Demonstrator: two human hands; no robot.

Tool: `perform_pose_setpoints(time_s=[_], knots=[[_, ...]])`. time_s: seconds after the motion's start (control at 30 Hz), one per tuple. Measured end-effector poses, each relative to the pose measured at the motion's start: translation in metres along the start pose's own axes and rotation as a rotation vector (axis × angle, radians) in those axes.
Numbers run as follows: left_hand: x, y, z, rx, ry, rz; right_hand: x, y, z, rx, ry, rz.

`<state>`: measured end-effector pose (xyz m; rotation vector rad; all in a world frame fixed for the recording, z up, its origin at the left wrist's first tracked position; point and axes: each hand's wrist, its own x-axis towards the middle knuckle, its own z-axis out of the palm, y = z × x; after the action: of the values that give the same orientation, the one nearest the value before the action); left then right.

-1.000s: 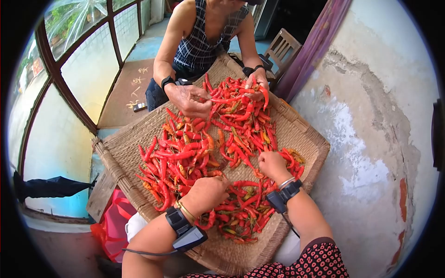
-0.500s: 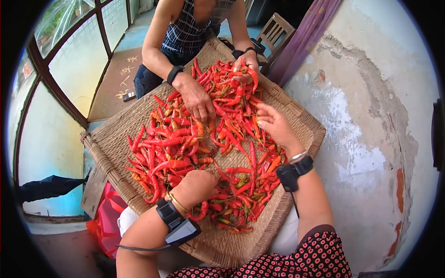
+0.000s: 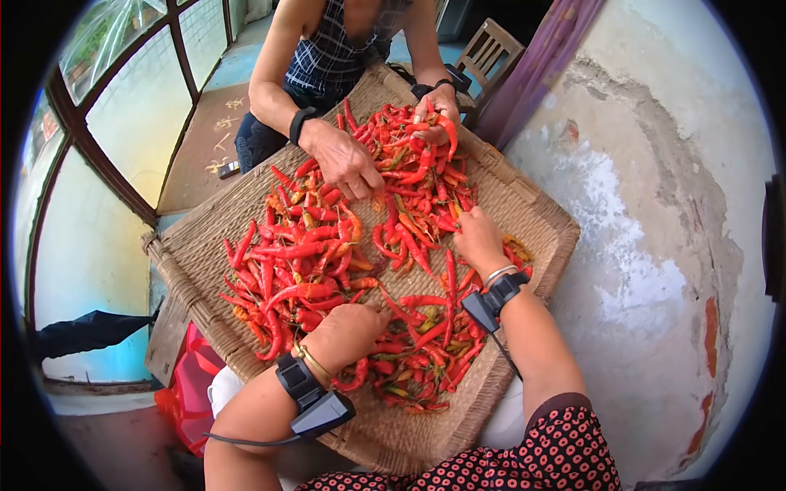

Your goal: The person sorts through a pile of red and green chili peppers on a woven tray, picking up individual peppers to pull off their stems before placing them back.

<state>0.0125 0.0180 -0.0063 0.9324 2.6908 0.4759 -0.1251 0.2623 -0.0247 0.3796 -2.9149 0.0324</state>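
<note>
Red chili peppers [image 3: 299, 250], with a few orange and greenish ones, lie in heaps on a square woven tray [image 3: 209, 225]. My left hand [image 3: 348, 331] rests low over the near heap, its fingers curled inward beside a long red pepper; what they hold is hidden. At the right side of the heap, my right hand [image 3: 481, 243] reaches down with its fingertips together on a red chili pepper. Both wrists carry a black strapped device.
Across the tray a person works with a hand [image 3: 348, 168] over the peppers and another hand [image 3: 438, 114] holding some. A cracked wall [image 3: 630, 245] stands at right, a wooden chair [image 3: 489, 53] behind, a windowed partition [image 3: 135, 106] at left and a pink bag [image 3: 194, 376] below.
My right hand has come down from above the heap, its raised fingers now closed among the peppers. My left hand stays nearly still. The other person's near hand has lifted slightly.
</note>
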Motion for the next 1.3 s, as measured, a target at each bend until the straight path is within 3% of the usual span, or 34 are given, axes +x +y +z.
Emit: perform_pose_setpoints(time_s=[0.07, 0.23, 0.3, 0.37, 0.43, 0.5, 0.57, 0.6, 0.67, 0.77, 0.9, 0.93, 0.97, 1.03, 1.1, 1.23, 1.3], knots=[[0.0, -0.002, 0.005, -0.032, 0.067, 0.045, -0.001, 0.007, -0.013, 0.07, -0.107, 0.091], [0.0, -0.002, 0.006, -0.019, 0.074, 0.058, -0.011, 0.024, -0.047, 0.292, -0.092, 0.047], [0.0, -0.001, 0.004, -0.02, 0.096, 0.072, -0.016, 0.023, -0.061, 0.209, 0.14, -0.092], [0.0, 0.0, 0.003, -0.016, -0.029, 0.004, -0.015, 0.018, -0.077, 0.191, 0.194, -0.069], [0.002, -0.001, 0.007, -0.008, -0.046, -0.01, -0.012, 0.013, -0.088, 0.509, 0.1, 0.175], [0.002, -0.001, 0.006, 0.005, -0.068, -0.021, -0.005, 0.009, -0.087, 0.575, 0.142, 0.136], [0.001, 0.001, 0.003, -0.003, -0.048, -0.022, 0.004, -0.003, -0.086, 0.912, 0.147, 0.249], [0.001, 0.001, 0.004, -0.005, -0.053, -0.022, 0.009, -0.008, -0.083, 0.914, 0.144, 0.253], [0.002, 0.0, 0.005, 0.002, -0.061, -0.02, 0.02, -0.018, -0.076, 1.127, 0.283, 0.188], [0.0, 0.001, 0.002, 0.016, -0.042, 0.023, 0.028, -0.036, -0.064, 1.212, 0.204, 0.215], [0.0, 0.0, 0.004, 0.008, -0.026, 0.005, 0.02, -0.023, -0.013, 0.594, -0.105, 0.044], [0.0, 0.002, 0.003, 0.014, -0.032, -0.015, 0.014, -0.029, -0.016, 0.55, -0.228, 0.106], [0.0, 0.003, 0.001, 0.022, -0.035, -0.036, 0.01, -0.029, -0.006, 0.427, -0.209, 0.023], [-0.003, 0.006, 0.002, 0.066, 0.012, -0.029, 0.001, -0.034, 0.003, 0.359, -0.084, -0.038], [-0.003, 0.002, 0.006, 0.081, 0.041, 0.0, 0.002, -0.039, -0.002, 0.374, -0.183, 0.078], [-0.004, 0.001, 0.003, 0.074, 0.014, 0.0, 0.002, -0.028, -0.005, 0.407, -0.229, 0.085], [-0.005, 0.002, 0.001, 0.068, 0.023, -0.004, -0.001, -0.023, -0.017, 0.584, -0.214, 0.094]])
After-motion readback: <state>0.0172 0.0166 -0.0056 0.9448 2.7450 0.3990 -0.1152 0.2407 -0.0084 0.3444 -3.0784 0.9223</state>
